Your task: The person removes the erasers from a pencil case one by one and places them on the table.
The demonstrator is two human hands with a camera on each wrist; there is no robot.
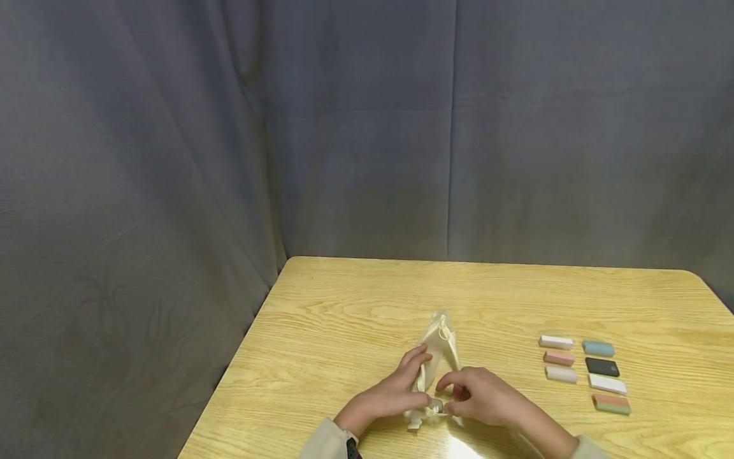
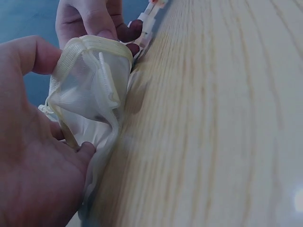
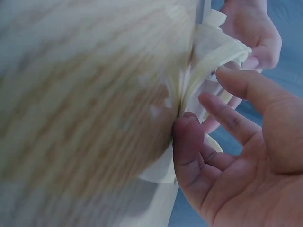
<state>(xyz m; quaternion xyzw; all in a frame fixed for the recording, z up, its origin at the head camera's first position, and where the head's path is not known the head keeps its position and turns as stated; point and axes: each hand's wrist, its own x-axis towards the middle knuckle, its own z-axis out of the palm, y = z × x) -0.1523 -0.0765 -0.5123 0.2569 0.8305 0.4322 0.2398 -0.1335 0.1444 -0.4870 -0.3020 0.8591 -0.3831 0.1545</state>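
Observation:
A cream, see-through mesh pouch (image 1: 434, 357) with a zip edge lies on the table between the hands. Its mouth gapes in the left wrist view, where a pale bar-shaped piece (image 2: 109, 78) shows at the mesh; whether it is inside cannot be told. My left hand (image 1: 395, 389) holds the pouch's rim, thumb on the near side and fingers along the far side. On the opposite side, my right hand (image 1: 484, 396) pinches the zip edge (image 3: 208, 71) with bent fingers. A small grey piece (image 1: 437, 405) shows at the mouth between both hands.
Right of the hands, small oblong blocks lie in two columns: a pink block (image 1: 559, 358), a blue block (image 1: 598, 348), a black block (image 1: 602, 366), an orange-and-green block (image 1: 611, 403) and several whitish ones. A grey curtain (image 1: 367, 127) hangs behind the wooden table (image 1: 321, 306).

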